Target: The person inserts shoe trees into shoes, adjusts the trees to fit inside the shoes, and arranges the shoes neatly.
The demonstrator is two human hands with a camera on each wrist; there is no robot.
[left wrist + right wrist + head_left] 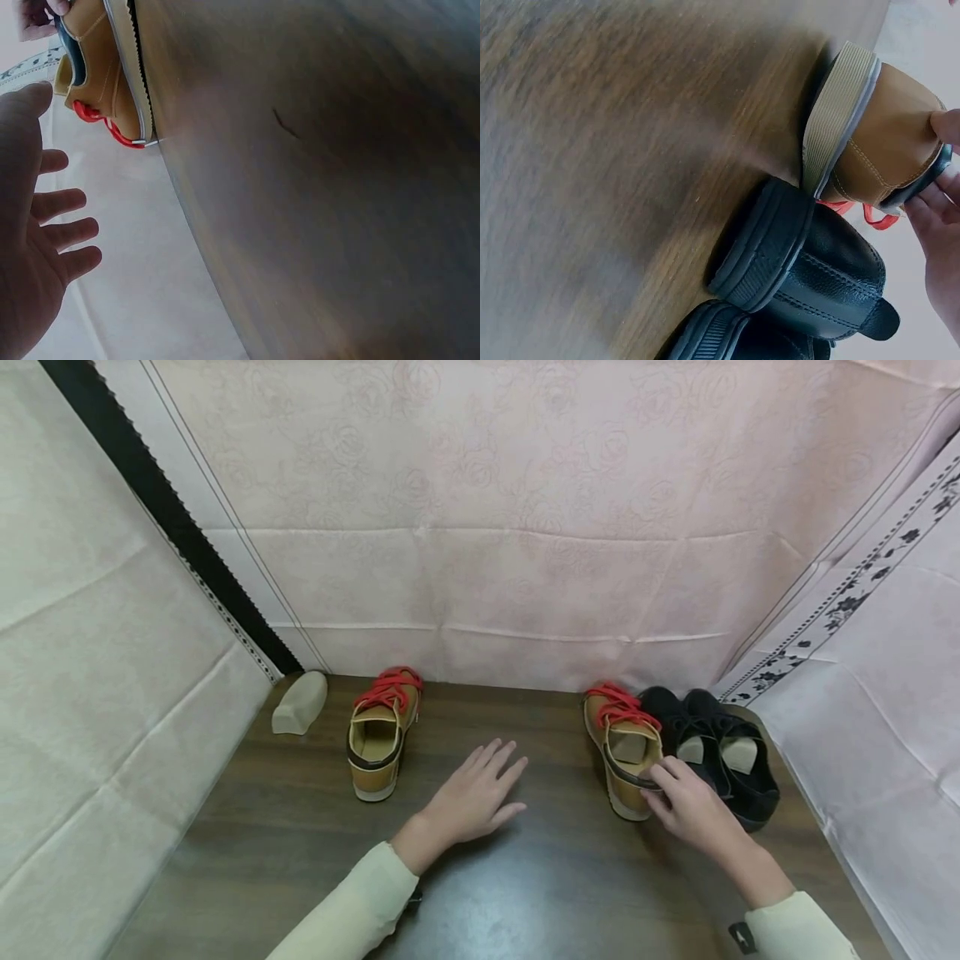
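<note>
In the head view, my right hand (693, 806) pinches the heel collar of a tan shoe with red laces (627, 800), thumb outside and fingers inside the rim, as the right wrist view shows. The heel of that tan shoe (896, 127) stands beside a black leather shoe (821, 277). My left hand (468, 797) hovers with fingers spread over the brown surface, holding nothing. To its left stands the matching tan shoe (375, 777), also red-laced. Something pale lies inside the shoe at my right hand; I cannot tell what.
Two black shoes (759, 797) stand at the right, with pale inserts (740, 754) inside. A loose off-white, shoe-shaped insert (300, 703) lies at the far left corner. Pale patterned cloth (480, 577) walls the brown wood-grain surface (247, 843) at the back and both sides.
</note>
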